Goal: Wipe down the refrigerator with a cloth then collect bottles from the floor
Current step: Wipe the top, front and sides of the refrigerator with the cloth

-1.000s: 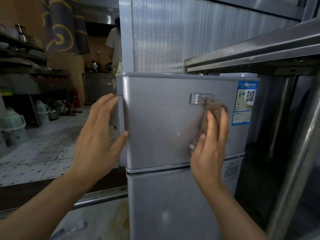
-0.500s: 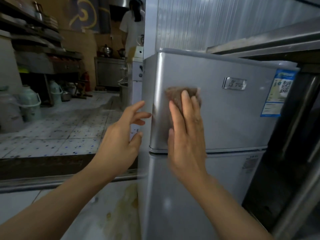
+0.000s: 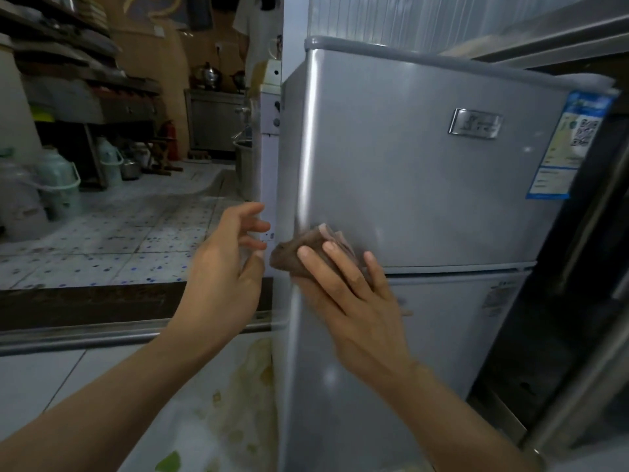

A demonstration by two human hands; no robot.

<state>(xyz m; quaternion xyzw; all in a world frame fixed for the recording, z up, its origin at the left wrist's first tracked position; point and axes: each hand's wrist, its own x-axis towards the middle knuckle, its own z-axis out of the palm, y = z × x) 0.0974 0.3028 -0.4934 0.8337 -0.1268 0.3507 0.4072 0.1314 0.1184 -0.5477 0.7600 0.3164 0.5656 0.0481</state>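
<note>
From my head camera, the silver refrigerator [image 3: 425,185] fills the right half of what I see, its upper door carrying a small metal badge [image 3: 474,123] and a blue-edged label [image 3: 566,148] near the right edge (the print is too blurred to read). A dark steel frame [image 3: 592,233] crowds in at the far right, and a steel ledge [image 3: 558,32] hangs over the fridge top. To the left the kitchen opens out: a tiled floor [image 3: 112,233] with blue specks, pale green buckets [image 3: 59,183] standing by dark shelving [image 3: 64,73], a steel cabinet [image 3: 214,119] at the back with kettles on it, and a person in a white shirt [image 3: 253,25] standing beyond it. A white appliance [image 3: 270,131] stands just behind the fridge's left edge. Below me lies a pale surface with yellowish stains [image 3: 245,386].

My right hand [image 3: 354,301] lies flat with fingers spread, pressing a brown cloth [image 3: 299,250] against the lower left corner of the upper door, right by the seam between the two doors. The cloth pokes out past my fingertips toward the fridge's left edge. My left hand [image 3: 226,264] hovers just beside that edge, fingers loosely curled and apart, holding nothing, near the cloth but not touching it.
</note>
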